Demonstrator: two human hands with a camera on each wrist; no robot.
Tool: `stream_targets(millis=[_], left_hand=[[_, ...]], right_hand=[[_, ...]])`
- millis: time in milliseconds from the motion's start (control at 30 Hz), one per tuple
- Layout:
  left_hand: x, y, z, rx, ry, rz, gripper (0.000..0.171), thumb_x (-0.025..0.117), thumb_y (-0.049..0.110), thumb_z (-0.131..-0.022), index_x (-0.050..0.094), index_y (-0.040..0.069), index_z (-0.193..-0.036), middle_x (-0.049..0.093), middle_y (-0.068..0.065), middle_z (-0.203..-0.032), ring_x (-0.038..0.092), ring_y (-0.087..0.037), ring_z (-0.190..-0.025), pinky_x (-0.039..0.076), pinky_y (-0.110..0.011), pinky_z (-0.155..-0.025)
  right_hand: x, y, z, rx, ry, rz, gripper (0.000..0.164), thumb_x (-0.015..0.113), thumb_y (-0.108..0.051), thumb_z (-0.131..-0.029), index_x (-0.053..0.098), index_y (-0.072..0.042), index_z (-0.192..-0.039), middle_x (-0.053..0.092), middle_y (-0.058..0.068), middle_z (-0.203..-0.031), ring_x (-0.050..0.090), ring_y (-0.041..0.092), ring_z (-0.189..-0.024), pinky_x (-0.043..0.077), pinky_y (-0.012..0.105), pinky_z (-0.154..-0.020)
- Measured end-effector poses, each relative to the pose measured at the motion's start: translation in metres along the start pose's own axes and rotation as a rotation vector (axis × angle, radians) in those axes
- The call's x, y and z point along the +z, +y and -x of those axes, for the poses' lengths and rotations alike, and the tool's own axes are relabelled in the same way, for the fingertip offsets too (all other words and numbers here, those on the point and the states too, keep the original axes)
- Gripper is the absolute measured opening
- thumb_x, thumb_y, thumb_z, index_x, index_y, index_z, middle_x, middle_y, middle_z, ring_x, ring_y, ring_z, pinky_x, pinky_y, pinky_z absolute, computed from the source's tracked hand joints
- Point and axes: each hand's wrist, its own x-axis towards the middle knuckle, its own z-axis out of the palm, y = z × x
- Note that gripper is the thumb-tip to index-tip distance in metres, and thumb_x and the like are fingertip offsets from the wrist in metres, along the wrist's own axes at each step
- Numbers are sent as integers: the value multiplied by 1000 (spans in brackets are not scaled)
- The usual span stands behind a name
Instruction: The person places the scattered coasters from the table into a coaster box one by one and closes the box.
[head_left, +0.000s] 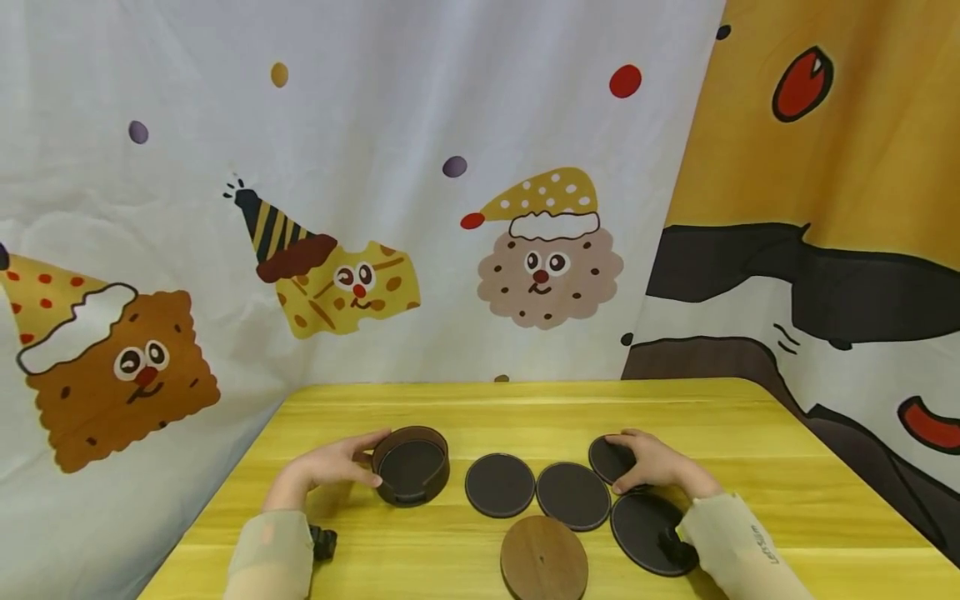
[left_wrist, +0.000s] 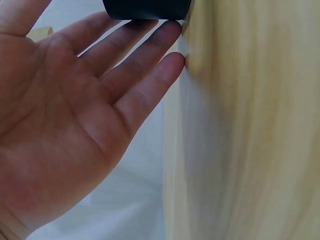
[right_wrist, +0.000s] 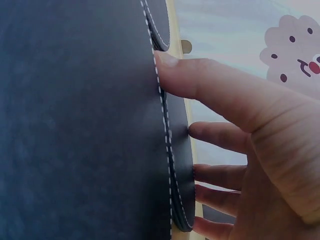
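Note:
On the left of the table stands a round brown coaster holder (head_left: 435, 446) with a notch at its front and a dark round surface inside. My left hand (head_left: 337, 463) spans its left side, thumb toward the front and index finger at the rear rim. The left wrist view shows the fingers extended, tips at the holder's dark wall (left_wrist: 147, 9). My right hand (head_left: 651, 460) holds the farthest dark coaster (head_left: 606, 457) between thumb and fingers. In the right wrist view the thumb is beside the nearer stitched coaster (right_wrist: 85, 125), with the fingertips along the held coaster (right_wrist: 181, 145).
Two dark coasters lie mid-table, one (head_left: 500, 486) nearer the holder and one (head_left: 573, 497) to its right. Another dark coaster (head_left: 645, 529) lies below my right hand. A brown wooden disc (head_left: 543, 558) is near the front. A cartoon-print curtain (head_left: 450, 350) hangs behind the table (head_left: 405, 550).

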Motion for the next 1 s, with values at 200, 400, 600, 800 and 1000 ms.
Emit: stream_targets(millis=[200, 400, 600, 800, 1000], left_hand=[[-1, -2, 0, -14, -5, 7, 91, 75, 18, -85, 19, -1, -154, 23, -31, -152, 42, -45, -128, 33, -61, -101], [-1, -3, -2, -20, -1, 4, 90, 76, 19, -85, 20, 1, -154, 23, -30, -153, 42, -45, -129, 32, -61, -102], [0, -2, -2, -17, 3, -2, 90, 76, 18, -85, 21, 2, -154, 23, -30, -153, 42, -44, -129, 33, -60, -102], [-2, -3, -1, -19, 0, 1, 90, 75, 18, -85, 21, 2, -154, 23, -30, -153, 42, -44, -129, 33, -60, -102], [-2, -3, -2, -17, -2, -3, 90, 75, 18, -85, 20, 1, -154, 24, -31, -152, 42, -45, -129, 33, -60, -102]], right_hand=[[0, 1, 0, -4, 17, 18, 88, 88, -28, -63, 52, 4, -136, 34, 41, -139, 34, 59, -124, 40, 62, -91], [-7, 0, -1, -2, 32, 25, 89, 88, -29, -62, 52, 4, -137, 36, 41, -138, 36, 59, -124, 39, 63, -93], [-18, -1, -5, -21, 35, 18, 89, 86, -31, -65, 50, 5, -138, 35, 41, -139, 39, 57, -122, 42, 61, -91], [-29, -9, -11, -27, 34, 6, 91, 85, -33, -67, 47, 3, -142, 30, 40, -143, 35, 58, -125, 42, 60, -91], [-41, -15, -15, -60, 45, -6, 91, 83, -30, -69, 44, 5, -143, 32, 38, -143, 40, 54, -123, 44, 56, -89]])
